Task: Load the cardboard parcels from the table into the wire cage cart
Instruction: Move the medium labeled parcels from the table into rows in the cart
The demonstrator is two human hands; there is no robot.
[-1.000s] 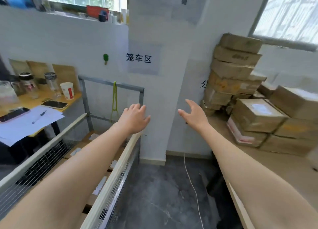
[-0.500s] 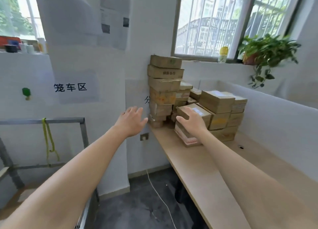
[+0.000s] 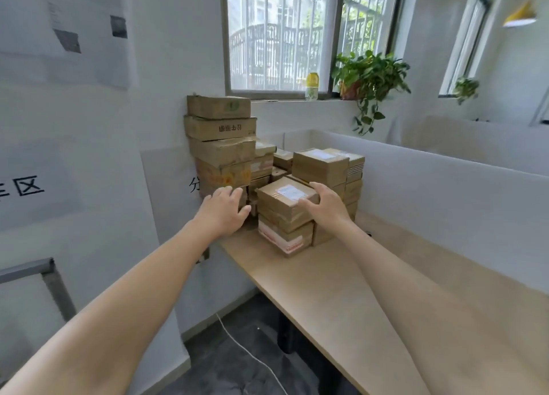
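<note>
Now both arms reach toward the parcels piled at the far corner of the table (image 3: 341, 290). The right hand (image 3: 325, 206) lies spread on the right edge of the top parcel (image 3: 282, 198) of the near pile, seemingly touching but not yet closed round it. The left hand (image 3: 224, 207) hovers open and empty just left of that parcel, before the tall stack (image 3: 221, 145) by the wall.

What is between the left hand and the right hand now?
In the head view, the top parcel of the front stack lies between left hand and right hand, which touches it.
</note>
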